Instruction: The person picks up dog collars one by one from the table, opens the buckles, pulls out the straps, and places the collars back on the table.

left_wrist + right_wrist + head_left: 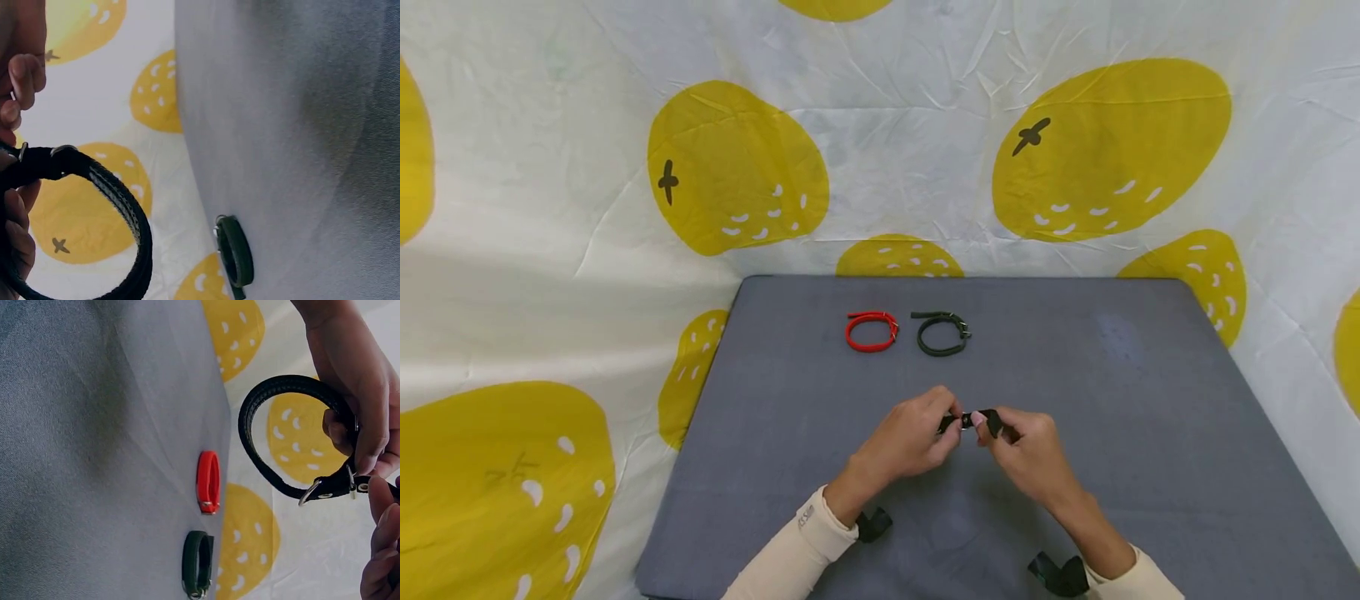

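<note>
Both hands hold a black collar (247, 419) with metal rings and a buckle, raised over the grey table. In the head view my left hand (913, 433) pinches the band on the left side of the buckle, thumb against fingers. My right hand (1033, 454) grips the strap end (994, 422) just across from it, its thumb close to the metal fitting. The collar is bent into a loop, plain in both wrist views; fingers hide part of the buckle.
Farther back on the grey table (790, 375) lie a red collar (870, 349) and a dark green collar (941, 352), side by side, each looped. Behind and beside the table hangs a white cloth (895, 167) printed with yellow fruit.
</note>
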`<state>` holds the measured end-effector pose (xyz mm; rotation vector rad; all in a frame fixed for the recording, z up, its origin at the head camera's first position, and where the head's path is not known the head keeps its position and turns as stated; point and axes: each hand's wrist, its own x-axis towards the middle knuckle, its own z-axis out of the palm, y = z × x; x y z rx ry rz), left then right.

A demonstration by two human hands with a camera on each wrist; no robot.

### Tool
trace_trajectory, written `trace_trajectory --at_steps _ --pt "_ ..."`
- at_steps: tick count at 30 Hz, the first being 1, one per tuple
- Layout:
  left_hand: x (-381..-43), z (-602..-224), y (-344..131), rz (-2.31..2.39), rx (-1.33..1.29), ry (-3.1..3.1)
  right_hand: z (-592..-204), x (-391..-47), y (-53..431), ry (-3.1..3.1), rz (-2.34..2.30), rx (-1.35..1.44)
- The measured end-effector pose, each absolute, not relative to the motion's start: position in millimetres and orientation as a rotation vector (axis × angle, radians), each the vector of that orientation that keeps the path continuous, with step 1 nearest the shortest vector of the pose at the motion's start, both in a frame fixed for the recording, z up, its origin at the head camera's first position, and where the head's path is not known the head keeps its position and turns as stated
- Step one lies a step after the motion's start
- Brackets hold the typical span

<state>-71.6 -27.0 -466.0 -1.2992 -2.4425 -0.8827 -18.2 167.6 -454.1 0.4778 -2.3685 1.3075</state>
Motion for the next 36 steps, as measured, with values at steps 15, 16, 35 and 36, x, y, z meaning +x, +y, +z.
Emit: trace_trajectory --at_steps 15,16,35,36 --pt "-85 -452 -38 -1.445 -1.363 -2.549 -459 -25 179 -2.467 1.411 0.408" --pt "-86 -451 -39 -1.517 -1.341 -2.548 -460 -25 181 -2.47 1.462 0.409" --pt "-82 -436 -39 -2.175 -1.162 -2.371 -459 -28 197 -2.008 2.737 0.637" --pt "-82 -435 -38 -2.152 -1.167 -2.415 -459 -28 197 -1.971 2.757 0.647"
